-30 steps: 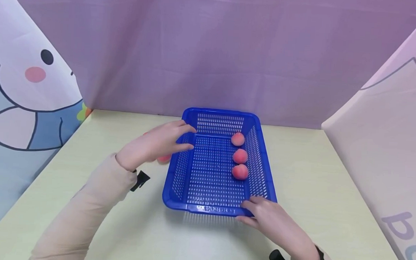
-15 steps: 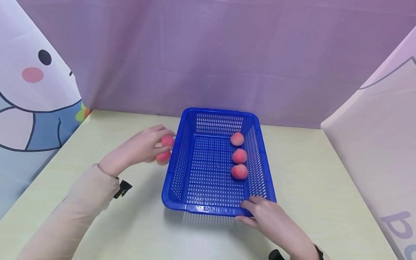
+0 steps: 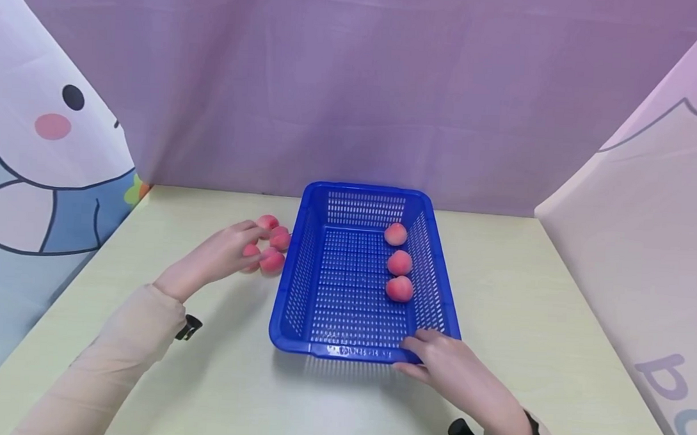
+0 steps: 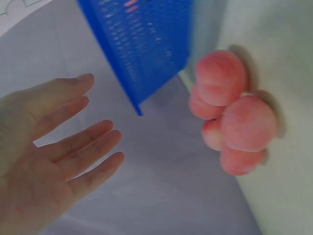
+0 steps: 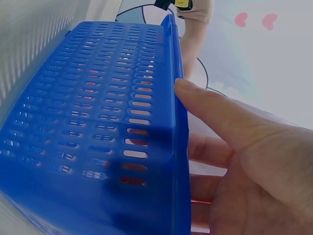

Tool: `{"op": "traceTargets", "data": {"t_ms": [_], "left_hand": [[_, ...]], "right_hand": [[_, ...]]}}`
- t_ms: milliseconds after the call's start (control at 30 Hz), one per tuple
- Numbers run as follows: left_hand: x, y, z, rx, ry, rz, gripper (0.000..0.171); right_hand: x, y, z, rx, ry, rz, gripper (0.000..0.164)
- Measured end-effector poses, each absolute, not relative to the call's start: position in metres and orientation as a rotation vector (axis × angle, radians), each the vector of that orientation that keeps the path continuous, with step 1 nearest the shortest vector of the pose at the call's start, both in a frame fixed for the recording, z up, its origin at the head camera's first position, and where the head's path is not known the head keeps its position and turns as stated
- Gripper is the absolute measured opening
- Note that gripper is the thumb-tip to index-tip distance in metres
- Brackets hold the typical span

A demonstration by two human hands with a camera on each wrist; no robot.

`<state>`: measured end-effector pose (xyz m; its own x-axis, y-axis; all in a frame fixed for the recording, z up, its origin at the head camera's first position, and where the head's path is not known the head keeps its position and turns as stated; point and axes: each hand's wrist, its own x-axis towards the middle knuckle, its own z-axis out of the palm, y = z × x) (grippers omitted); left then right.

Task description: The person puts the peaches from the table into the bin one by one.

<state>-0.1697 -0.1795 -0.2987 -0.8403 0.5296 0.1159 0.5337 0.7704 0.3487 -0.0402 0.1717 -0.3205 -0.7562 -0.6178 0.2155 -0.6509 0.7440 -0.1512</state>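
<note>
Looks partway: three peaches in a row along the blue basket's right wall; five more outside on the table, left of it. Basket sits mid-table, opening up, long axis near-to-far. Peaches round, no clear axis. Left hand spread above outside peaches, holding none; right hand pinches near-right rim.

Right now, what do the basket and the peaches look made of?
Basket: likely moulded plastic, fairly glossy; its regular perforation and small glints suggest it.
Peaches: pinkish-red, soft matte surface without sharp highlights; that fits fruit skin, but foam or plastic imitations are possible.
</note>
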Motion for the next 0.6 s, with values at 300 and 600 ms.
{"op": "traceTargets", "data": {"t_ms": [300,600], "left_hand": [[-0.178,-0.193,-0.323,-0.914,-2.870,-0.610,0.035],[-0.189,-0.202,-0.338,-0.678,-3.121,-0.965,0.033]], "right_hand": [[-0.040,0.172,-0.321,1.015,-2.792,0.329,0.021],[-0.041,0.172,-0.320,1.023,-2.806,0.339,0.020]]}}
